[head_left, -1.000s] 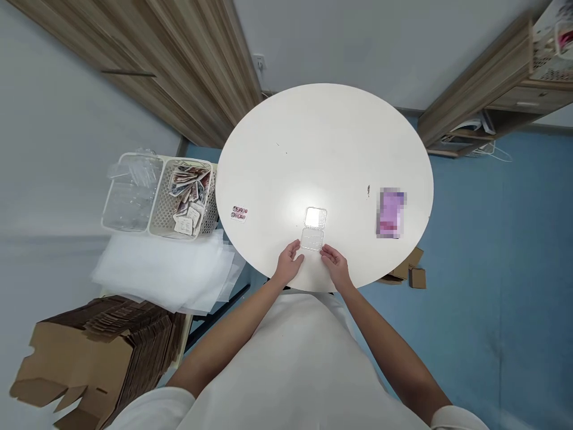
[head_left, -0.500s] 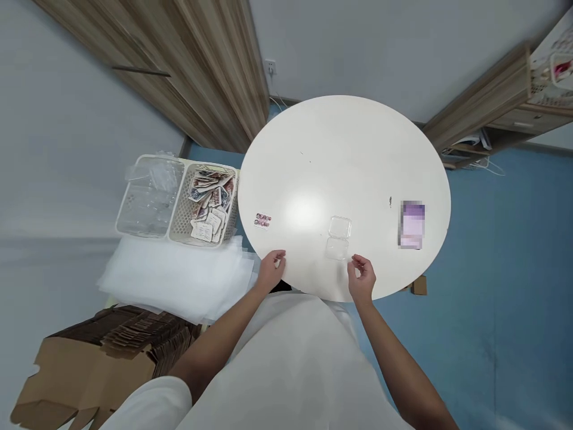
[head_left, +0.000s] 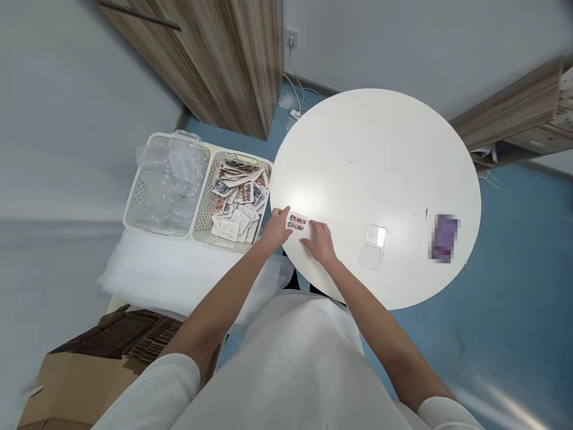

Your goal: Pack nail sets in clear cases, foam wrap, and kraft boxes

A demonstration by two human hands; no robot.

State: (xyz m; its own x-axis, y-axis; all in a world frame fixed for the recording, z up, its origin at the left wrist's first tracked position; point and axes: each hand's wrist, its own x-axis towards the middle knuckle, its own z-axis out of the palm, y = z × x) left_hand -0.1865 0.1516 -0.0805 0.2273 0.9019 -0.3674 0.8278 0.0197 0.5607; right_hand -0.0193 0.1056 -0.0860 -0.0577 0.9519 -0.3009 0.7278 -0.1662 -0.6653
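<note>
A small white card of press-on nails [head_left: 297, 221], with two rows of dark red and pink pieces, is at the table's left side. My left hand [head_left: 276, 229] grips its left edge between thumb and fingers. Close to the card's right edge is my right hand [head_left: 320, 241], its thumb and fingers apart; whether it touches the card I cannot tell. Farther right, a clear plastic case [head_left: 371, 258] lies unfolded on the white round table [head_left: 380, 155], its two halves side by side.
Left of the table, one white basket [head_left: 129, 206] holds clear plastic cases and another basket [head_left: 205, 218] holds many nail cards. White sheets [head_left: 179, 269] lie before them, with flattened cardboard boxes [head_left: 85, 382] below. A blurred purple item [head_left: 444, 239] lies at the table's right.
Both hands have moved to the nail card, the right one leaving the clear case's side. My left hand has taken hold of the card. The view has shifted left.
</note>
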